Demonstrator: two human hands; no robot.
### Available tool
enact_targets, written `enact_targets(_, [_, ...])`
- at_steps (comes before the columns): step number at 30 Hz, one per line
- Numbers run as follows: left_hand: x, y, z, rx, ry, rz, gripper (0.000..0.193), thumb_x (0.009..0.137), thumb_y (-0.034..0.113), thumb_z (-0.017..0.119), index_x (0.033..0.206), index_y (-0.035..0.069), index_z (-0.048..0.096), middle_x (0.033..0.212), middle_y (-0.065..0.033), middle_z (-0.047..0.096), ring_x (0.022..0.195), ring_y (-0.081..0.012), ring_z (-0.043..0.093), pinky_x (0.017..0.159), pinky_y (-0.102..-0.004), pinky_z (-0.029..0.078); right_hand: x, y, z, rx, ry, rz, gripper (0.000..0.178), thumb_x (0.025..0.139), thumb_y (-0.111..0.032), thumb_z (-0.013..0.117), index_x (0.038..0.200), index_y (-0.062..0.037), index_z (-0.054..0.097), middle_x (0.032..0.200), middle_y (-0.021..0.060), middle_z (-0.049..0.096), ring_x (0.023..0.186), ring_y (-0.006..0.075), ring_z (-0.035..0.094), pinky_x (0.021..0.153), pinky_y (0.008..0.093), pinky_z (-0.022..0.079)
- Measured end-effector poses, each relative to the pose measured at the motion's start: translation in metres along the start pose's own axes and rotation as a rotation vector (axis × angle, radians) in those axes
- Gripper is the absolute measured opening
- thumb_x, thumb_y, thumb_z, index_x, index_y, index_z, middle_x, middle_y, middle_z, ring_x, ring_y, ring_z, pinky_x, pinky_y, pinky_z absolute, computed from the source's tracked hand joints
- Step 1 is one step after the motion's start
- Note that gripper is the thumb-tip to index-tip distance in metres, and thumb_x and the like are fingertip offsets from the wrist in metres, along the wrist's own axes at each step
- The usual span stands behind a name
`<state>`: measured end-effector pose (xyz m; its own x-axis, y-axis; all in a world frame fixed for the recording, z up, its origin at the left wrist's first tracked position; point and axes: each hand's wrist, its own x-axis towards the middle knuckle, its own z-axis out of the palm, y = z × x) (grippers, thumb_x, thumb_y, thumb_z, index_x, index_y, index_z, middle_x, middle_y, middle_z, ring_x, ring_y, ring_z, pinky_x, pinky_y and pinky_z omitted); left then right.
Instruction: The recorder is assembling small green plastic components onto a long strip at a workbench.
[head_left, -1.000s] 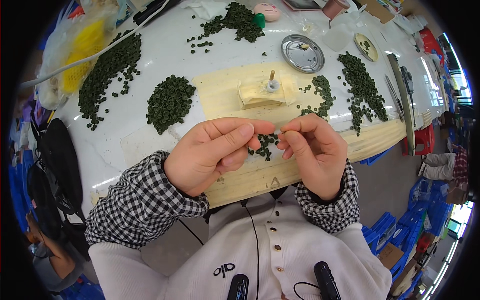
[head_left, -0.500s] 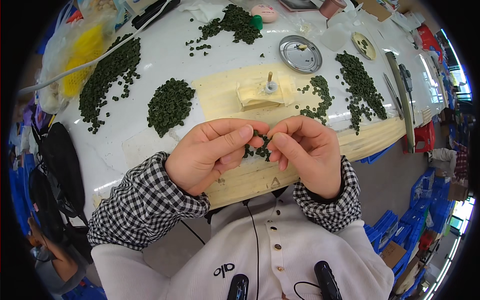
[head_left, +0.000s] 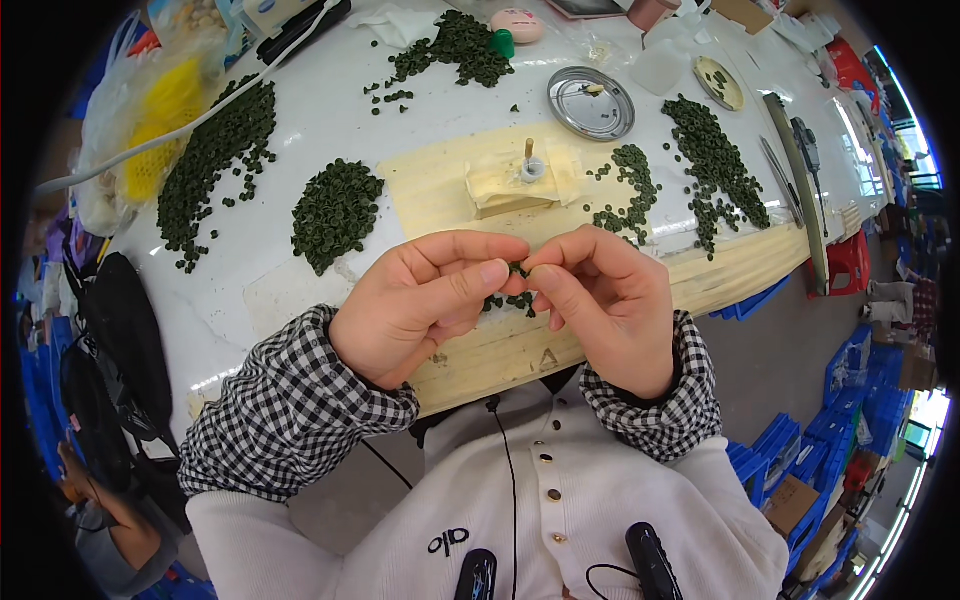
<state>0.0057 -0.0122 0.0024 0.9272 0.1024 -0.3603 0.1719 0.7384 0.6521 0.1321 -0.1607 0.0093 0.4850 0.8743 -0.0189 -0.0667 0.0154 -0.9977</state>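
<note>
My left hand [head_left: 425,300] and my right hand [head_left: 610,315] meet over the front edge of the table. Both pinch, thumb against forefinger, with their tips almost touching. A small dark green round piece [head_left: 518,269] shows between the fingertips; its finer shape is mostly covered. Just below and behind the fingers lie several more green pieces [head_left: 522,303]. Beyond my hands sits a block wrapped in pale yellow tape [head_left: 520,190], with a white collar [head_left: 534,169] and an upright brass-coloured pin on top.
Heaps of small green pieces lie left [head_left: 337,215], far left [head_left: 215,165], at the back [head_left: 465,50] and right [head_left: 715,165]. A round metal lid [head_left: 591,104] is behind the block. Tweezers [head_left: 782,180] and a screwdriver [head_left: 810,160] lie far right. A white cable [head_left: 180,130] crosses the left side.
My right fingertips have shifted slightly left, closer to the left ones. Both hands keep their pinch, and the whole view has moved a little.
</note>
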Motion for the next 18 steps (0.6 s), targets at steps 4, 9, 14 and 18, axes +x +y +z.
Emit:
enact_targets(4, [-0.0007,-0.0014,-0.0004,-0.008,0.027,-0.001,0.017,0.089,0.006,0.054,0.105,0.000,0.057,0.089,-0.0065,0.062,0.051,-0.0011,0.036,0.046,-0.0147,0.029,0.0008,0.0019,0.0020,0.006,0.004,-0.013,0.012,0.086,-0.004,0.057,0.095,0.0035,0.058,0.082,0.0052,0.064,0.069,0.0050,0.056,0.060,0.0176,0.046])
enact_targets(9, [-0.0011,-0.0021,0.0003,0.041,0.079,0.005,0.015,0.087,0.002,0.056,0.101,0.000,0.058,0.087,-0.0064,0.063,0.051,-0.0010,0.038,0.045,-0.0152,0.029,-0.0001,0.0035,0.0021,0.023,-0.003,0.002,0.011,0.086,-0.004,0.058,0.094,0.0036,0.058,0.082,0.0053,0.064,0.069,0.0048,0.056,0.061,0.0173,0.045])
enact_targets(14, [-0.0016,-0.0009,0.0014,0.060,0.069,0.029,0.010,0.086,0.001,0.057,0.095,0.000,0.060,0.083,-0.0051,0.062,0.051,-0.0011,0.038,0.044,-0.0157,0.029,0.0000,0.0021,0.0001,0.026,-0.016,0.054,0.011,0.085,-0.005,0.060,0.093,0.0032,0.059,0.082,0.0044,0.063,0.069,0.0036,0.055,0.060,0.0166,0.044])
enact_targets(18, [-0.0025,-0.0008,0.0027,0.118,0.089,0.042,0.008,0.085,0.001,0.058,0.092,0.001,0.061,0.081,-0.0041,0.062,0.051,-0.0010,0.037,0.044,-0.0169,0.028,0.0004,0.0013,-0.0016,0.070,-0.014,0.090,0.012,0.083,-0.005,0.062,0.092,0.0024,0.059,0.081,0.0033,0.063,0.068,0.0025,0.054,0.059,0.0159,0.043])
